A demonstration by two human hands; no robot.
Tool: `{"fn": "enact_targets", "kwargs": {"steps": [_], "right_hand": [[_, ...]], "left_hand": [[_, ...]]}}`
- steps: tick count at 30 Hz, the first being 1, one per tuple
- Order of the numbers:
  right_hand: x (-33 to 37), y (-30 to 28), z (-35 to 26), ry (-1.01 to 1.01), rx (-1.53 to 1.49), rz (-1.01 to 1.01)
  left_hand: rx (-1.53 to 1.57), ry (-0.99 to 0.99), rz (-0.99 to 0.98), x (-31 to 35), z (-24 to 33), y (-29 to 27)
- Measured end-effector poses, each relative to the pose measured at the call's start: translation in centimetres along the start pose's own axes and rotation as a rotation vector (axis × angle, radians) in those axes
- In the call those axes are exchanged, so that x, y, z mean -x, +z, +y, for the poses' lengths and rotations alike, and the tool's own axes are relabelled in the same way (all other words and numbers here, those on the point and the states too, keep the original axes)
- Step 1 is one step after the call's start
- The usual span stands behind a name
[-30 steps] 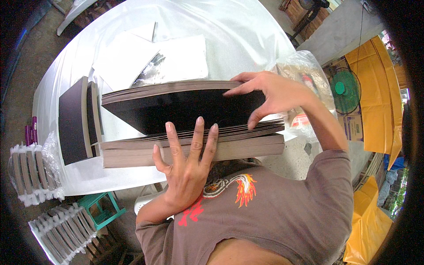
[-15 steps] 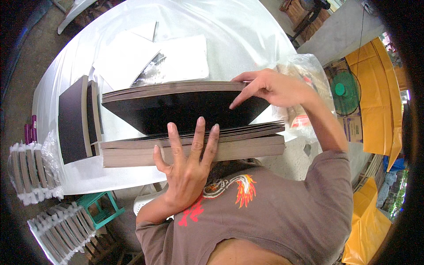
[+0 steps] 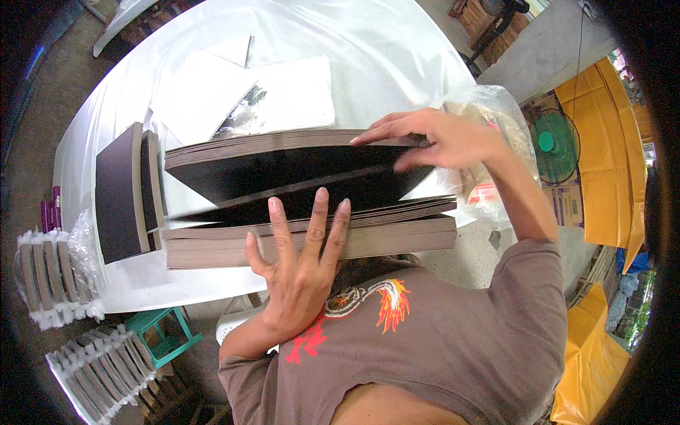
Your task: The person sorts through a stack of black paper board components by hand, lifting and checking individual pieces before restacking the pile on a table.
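Observation:
Two stacks of thin boards with black faces and grey-brown edges stand before me. My left hand [image 3: 301, 244] lies with fingers spread against the edges of the near stack [image 3: 397, 237]. The far stack [image 3: 283, 142] leans away, its black face toward me. My right hand [image 3: 432, 142] is at its right end, fingers stretched along the top edge and thumb apart before the black face. In the gap between the stacks, a single black board [image 3: 283, 195] tilts toward the near stack, slightly blurred.
More black boards [image 3: 119, 195] stand at the left of the plastic-covered table [image 3: 382, 42]. White sheets [image 3: 205, 92] lie beyond the stacks, and a clear plastic bag [image 3: 489, 106] sits at right. Wrapped bundles [image 3: 103, 368], a green stool [image 3: 166, 340] and a green fan [image 3: 552, 142] surround the table.
A black board has come away from the far stack into the gap. My right fingers have shifted left along the top edge, the thumb spread lower. My left hand has stayed in place.

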State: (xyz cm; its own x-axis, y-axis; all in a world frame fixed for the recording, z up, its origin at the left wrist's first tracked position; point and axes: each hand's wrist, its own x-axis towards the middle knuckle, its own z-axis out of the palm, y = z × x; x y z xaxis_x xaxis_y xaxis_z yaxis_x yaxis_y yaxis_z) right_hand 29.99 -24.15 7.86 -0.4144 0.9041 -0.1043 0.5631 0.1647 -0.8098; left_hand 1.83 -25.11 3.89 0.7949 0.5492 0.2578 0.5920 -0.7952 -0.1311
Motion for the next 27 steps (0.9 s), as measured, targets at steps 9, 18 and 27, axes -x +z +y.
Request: {"fn": "enact_targets", "kwargs": {"steps": [9,18,27], "right_hand": [[0.4,0.4,-0.7,0.0,0.228,-0.001],[0.1,-0.1,0.2,-0.009,0.01,-0.037],[0.5,0.4,-0.5,0.0,0.192,0.002]], "left_hand": [[-0.004,-0.008,0.0,0.0,0.1,0.1],[0.027,-0.008,0.104,0.4,0.1,0.9],[0.01,0.052,0.096,0.9,-0.1,0.9]]}}
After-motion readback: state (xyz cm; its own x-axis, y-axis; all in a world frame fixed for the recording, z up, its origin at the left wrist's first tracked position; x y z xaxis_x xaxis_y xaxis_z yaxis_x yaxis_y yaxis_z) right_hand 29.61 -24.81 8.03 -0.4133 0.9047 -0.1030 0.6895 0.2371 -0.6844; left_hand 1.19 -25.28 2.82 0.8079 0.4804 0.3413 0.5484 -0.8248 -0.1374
